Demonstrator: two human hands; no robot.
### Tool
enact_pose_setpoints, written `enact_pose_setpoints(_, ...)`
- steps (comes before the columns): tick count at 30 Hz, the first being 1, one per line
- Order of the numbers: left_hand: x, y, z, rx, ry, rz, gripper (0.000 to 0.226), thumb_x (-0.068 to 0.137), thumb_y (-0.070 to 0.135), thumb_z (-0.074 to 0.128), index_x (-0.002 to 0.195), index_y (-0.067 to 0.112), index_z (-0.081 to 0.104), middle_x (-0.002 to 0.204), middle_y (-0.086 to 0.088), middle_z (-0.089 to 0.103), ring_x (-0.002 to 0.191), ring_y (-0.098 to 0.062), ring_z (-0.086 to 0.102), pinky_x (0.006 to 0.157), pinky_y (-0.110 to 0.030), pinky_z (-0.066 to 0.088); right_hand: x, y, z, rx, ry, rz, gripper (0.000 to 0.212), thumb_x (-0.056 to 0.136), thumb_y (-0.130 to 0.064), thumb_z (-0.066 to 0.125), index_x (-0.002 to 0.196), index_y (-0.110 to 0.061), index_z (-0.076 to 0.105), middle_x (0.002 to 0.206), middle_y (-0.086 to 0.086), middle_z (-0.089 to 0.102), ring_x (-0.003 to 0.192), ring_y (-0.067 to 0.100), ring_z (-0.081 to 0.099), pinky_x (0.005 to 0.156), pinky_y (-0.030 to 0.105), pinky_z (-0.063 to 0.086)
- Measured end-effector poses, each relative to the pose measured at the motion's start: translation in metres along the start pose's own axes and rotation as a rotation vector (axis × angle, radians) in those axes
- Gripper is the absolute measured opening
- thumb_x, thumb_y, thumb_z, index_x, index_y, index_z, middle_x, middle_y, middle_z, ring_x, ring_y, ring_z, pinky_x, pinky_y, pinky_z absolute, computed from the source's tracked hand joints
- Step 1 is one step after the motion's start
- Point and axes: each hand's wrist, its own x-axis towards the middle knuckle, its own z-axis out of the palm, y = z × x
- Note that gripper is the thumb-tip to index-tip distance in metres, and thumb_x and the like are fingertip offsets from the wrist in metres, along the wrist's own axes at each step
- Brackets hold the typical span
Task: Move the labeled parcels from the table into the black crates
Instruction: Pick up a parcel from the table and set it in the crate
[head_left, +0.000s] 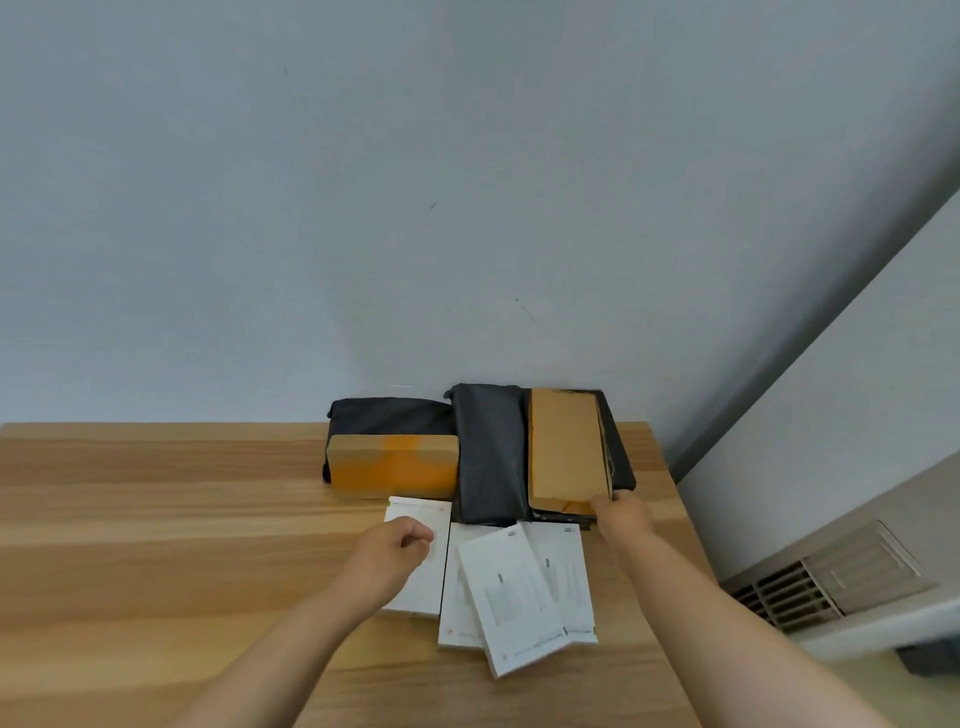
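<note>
Both forearms run off the bottom edge; the left hand (387, 558) covers part of a white box (421, 561); print on the white packets (511, 587) beside that box is too blurred to read; the floor vent (831, 577) is cut off at right.

head cam | faces forward-down | near table (156, 519) | wall (363, 182) behind
</note>
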Motion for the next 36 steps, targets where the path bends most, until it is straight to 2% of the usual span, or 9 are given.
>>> enact_pose_setpoints(2, -0.001, -0.001, -0.003, 0.005, 0.010, -0.002, 0.018, 0.097, 0.021, 0.047, 0.108, 0.025, 0.060, 0.105, 0.009, 0.060, 0.098, -0.008, 0.056, 0.080, -0.020, 0.043, -0.002, -0.003, 0.004, 0.118, -0.014, 0.061, 0.024, 0.094, -0.006, 0.048, 0.115, 0.004, 0.054, 0.103, 0.024, 0.062, 0.087, 0.035, 0.063, 0.067, 0.038, 0.051)
enact_pose_setpoints(5, -0.003, 0.002, -0.008, 0.011, 0.024, 0.004, 0.020, 0.097, 0.022, 0.046, 0.112, 0.023, 0.060, 0.105, 0.009, 0.059, 0.097, -0.007, 0.056, 0.073, -0.016, 0.043, -0.015, -0.011, 0.006, 0.248, -0.026, 0.149, 0.024, 0.093, -0.005, 0.053, 0.116, 0.004, 0.054, 0.091, 0.017, 0.060, 0.072, 0.024, 0.060, 0.057, 0.027, 0.049)
enact_pose_setpoints(7, -0.007, 0.006, -0.013, 0.003, 0.029, 0.023, 0.022, 0.097, 0.021, 0.046, 0.113, 0.022, 0.061, 0.107, 0.008, 0.059, 0.100, -0.009, 0.056, 0.076, -0.017, 0.043, -0.026, -0.019, 0.007, 0.356, -0.031, 0.203, 0.024, 0.092, -0.004, 0.056, 0.114, 0.005, 0.054, 0.103, 0.021, 0.063, 0.081, 0.028, 0.064, 0.051, 0.022, 0.051)
enact_pose_setpoints(11, -0.020, 0.015, -0.030, -0.009, 0.041, 0.086, 0.020, 0.097, 0.022, 0.048, 0.112, 0.024, 0.060, 0.110, 0.007, 0.060, 0.099, -0.007, 0.056, 0.081, -0.019, 0.044, -0.057, -0.036, 0.016, 0.501, -0.067, 0.200, 0.029, 0.090, -0.003, 0.060, 0.117, 0.002, 0.051, 0.116, 0.021, 0.061, 0.101, 0.031, 0.064, 0.086, 0.033, 0.053)
enact_pose_setpoints(16, -0.041, 0.032, -0.072, 0.004, 0.118, 0.183, 0.023, 0.097, 0.021, 0.048, 0.116, 0.023, 0.060, 0.113, 0.010, 0.057, 0.101, -0.004, 0.051, 0.086, -0.018, 0.042, -0.105, -0.066, 0.033, 0.560, -0.179, 0.047, 0.037, 0.091, -0.002, 0.058, 0.127, -0.001, 0.049, 0.108, 0.016, 0.061, 0.084, 0.023, 0.064, 0.084, 0.033, 0.053)
enact_pose_setpoints(19, -0.051, 0.041, -0.107, -0.008, 0.190, 0.224, 0.023, 0.096, 0.020, 0.049, 0.116, 0.022, 0.060, 0.116, 0.007, 0.059, 0.097, -0.005, 0.052, 0.077, -0.016, 0.042, -0.137, -0.088, 0.047, 0.585, -0.247, -0.072, 0.037, 0.091, 0.001, 0.056, 0.127, -0.002, 0.048, 0.108, 0.014, 0.060, 0.090, 0.024, 0.063, 0.087, 0.034, 0.053)
enact_pose_setpoints(27, -0.083, 0.072, -0.195, -0.119, 0.416, 0.344, 0.046, 0.098, 0.031, 0.046, 0.142, 0.018, 0.039, 0.140, -0.002, 0.048, 0.125, -0.019, 0.048, 0.098, -0.030, 0.039, -0.212, -0.147, 0.079, 0.672, -0.417, -0.278, 0.046, 0.089, 0.002, 0.058, 0.132, -0.007, 0.043, 0.109, 0.012, 0.062, 0.101, 0.027, 0.064, 0.093, 0.038, 0.052)
enact_pose_setpoints(30, -0.095, 0.082, -0.220, -0.218, 0.452, 0.401, 0.048, 0.097, 0.032, 0.047, 0.142, 0.016, 0.040, 0.130, -0.001, 0.054, 0.115, -0.021, 0.053, 0.096, -0.034, 0.043, -0.234, -0.165, 0.087, 0.662, -0.429, -0.348, 0.044, 0.088, 0.001, 0.060, 0.128, -0.011, 0.045, 0.119, 0.014, 0.060, 0.105, 0.027, 0.063, 0.092, 0.037, 0.053)
enact_pose_setpoints(36, -0.115, 0.085, -0.257, -0.331, 0.547, 0.482, 0.033, 0.095, 0.024, 0.050, 0.127, 0.020, 0.055, 0.106, 0.008, 0.062, 0.102, -0.015, 0.059, 0.089, -0.032, 0.047, -0.266, -0.191, 0.095, 0.517, -0.418, -0.531, 0.039, 0.088, -0.001, 0.061, 0.123, -0.013, 0.047, 0.110, 0.011, 0.062, 0.102, 0.024, 0.064, 0.089, 0.033, 0.054)
